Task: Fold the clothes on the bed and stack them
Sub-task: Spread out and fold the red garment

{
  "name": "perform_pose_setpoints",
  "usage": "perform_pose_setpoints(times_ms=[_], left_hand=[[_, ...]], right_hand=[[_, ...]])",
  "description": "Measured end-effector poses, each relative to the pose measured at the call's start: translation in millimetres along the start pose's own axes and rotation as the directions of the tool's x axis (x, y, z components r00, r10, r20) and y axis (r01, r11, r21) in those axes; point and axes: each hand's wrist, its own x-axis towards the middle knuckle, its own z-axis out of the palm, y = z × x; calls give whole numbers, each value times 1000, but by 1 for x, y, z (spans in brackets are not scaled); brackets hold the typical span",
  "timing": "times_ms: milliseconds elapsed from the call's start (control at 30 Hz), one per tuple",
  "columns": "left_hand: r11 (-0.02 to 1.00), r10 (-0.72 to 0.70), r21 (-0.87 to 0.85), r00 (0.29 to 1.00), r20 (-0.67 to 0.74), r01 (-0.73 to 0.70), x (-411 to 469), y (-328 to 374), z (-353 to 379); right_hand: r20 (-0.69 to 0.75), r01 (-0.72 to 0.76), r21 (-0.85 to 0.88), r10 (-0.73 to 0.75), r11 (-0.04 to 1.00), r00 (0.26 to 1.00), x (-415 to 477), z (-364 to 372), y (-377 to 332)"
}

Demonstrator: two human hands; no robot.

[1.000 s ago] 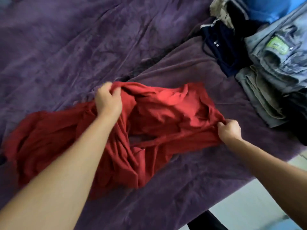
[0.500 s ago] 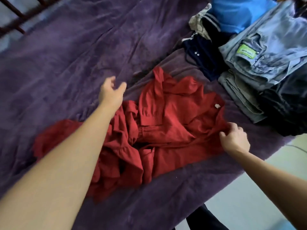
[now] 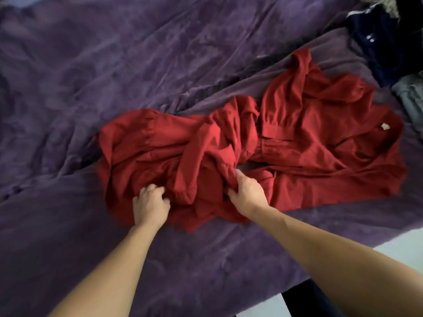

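You looked down at a big bed w/ a soft purple blanket [image 3: 114, 65] all over it. The blanket was full of wrinkles, & one long fold ran across it from the middle up to the right. The light was soft & made pale shiny spots on the fuzz. At the btm right, past the bed's edge, you saw a pale floor [image 3: 409, 245] & a dark thing [image 3: 302, 305], too cut off to tell what.

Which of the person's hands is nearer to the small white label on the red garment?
Right. The right hand grips bunched cloth near the middle of the red garment, below and left of the white label. The left hand grips cloth even farther left.
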Motion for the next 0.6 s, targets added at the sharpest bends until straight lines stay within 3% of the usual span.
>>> perform_pose_setpoints(times_ms=[67, 133, 200, 267, 333, 400, 467, 533, 600], left_hand=[[960, -37, -279, 995, -88, 11, 10, -12, -7], [861, -146, -507, 971, -189, 30, 21, -35, -25], [770, -299, -631, 928, -224, 96, 35, -70, -43], [710, -390, -680, 906, -166, 181, 47, -105, -57], [748, -368, -628, 922, -120, 217, 51, -131, -63], [789, -329, -574, 939, -97, 217, 53, -144, -67], [787, -319, -583, 942, -102, 203, 57, -147, -72], [748, -342, -635, 932, -116, 196, 65, -144, -78], [640, -417, -737, 904, -98, 215, 75, -138, -83]], right_hand=[[-5, 169, -64, -170, 984, 986, -22, 27, -13], [135, 297, -85, -284, 951, 949, -55, 52, -15], [294, 282, -153, -229, 947, 928, -89, 73, -17], [434, 232, -186, -132, 955, 891, -115, 86, -26], [474, 164, -15, -138, 986, 870, -120, 88, -47], [344, 17, 229, -97, 973, 934, -99, 71, -80], [120, -78, 488, 22, 869, 993, -54, 34, -120], [-90, -47, 633, 134, 773, 987, 1, -14, -161], [-190, 4, 721, 192, 692, 963, 54, -62, -198]])
